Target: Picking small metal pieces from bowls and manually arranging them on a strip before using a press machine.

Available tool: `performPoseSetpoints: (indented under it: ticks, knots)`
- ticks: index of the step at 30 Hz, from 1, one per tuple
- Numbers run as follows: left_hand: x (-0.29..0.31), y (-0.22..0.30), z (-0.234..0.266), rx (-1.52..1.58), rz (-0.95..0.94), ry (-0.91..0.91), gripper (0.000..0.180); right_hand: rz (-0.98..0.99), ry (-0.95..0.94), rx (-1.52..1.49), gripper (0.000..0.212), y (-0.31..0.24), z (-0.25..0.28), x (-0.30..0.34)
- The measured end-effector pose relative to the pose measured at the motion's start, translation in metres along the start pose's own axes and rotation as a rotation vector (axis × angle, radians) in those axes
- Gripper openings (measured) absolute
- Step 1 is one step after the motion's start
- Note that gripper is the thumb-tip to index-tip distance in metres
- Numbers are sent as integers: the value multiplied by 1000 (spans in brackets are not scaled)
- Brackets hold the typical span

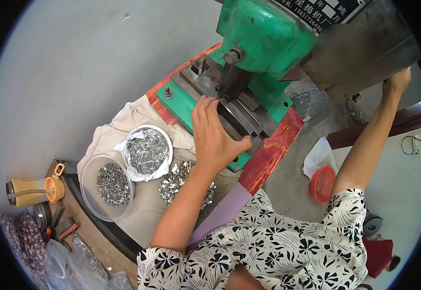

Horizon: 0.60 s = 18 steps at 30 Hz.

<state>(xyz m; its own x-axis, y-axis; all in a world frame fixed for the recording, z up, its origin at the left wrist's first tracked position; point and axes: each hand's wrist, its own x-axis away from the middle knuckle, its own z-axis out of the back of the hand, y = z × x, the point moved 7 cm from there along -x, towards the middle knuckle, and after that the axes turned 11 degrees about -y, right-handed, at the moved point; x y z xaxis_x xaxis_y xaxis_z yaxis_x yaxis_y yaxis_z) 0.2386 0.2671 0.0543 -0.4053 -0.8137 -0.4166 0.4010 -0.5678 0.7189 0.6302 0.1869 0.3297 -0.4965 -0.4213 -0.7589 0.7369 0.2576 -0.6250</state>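
A green bench press (273, 38) stands in front of me. My left hand (210, 133) rests at its steel die (249, 116), fingers stretched out and the thumb spread apart. The fingertips lie beside the foot of the dark ram (234, 79); any small part under them is hidden. At the far right my right hand (399, 79) is closed on the end of the big dark press arm (365, 53). Left of my left forearm sit a metal bowl (169, 137) of thin shiny pieces, a clear plastic tub (87, 181) of small metal parts and a loose heap of metal bits (176, 183).
Beige cloth (109, 128) covers the bench under the containers. A yellow-lidded bottle (29, 190) and plastic bags (63, 261) lie at the lower left. Red-patterned board edging (273, 154) borders the press. A red basket (322, 184) stands on the floor; another person (378, 256) is at the lower right.
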Motion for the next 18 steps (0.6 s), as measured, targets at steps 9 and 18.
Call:
performPoseSetpoints:
  ticks: [9, 18]
  knots:
    - [3, -2, -1, 3, 3, -12, 93, 20, 113, -165, 51, 20, -21, 44]
    - [2, -12, 0, 121, 5, -129, 102, -324, 42, -12, 32, 80, -82, 210]
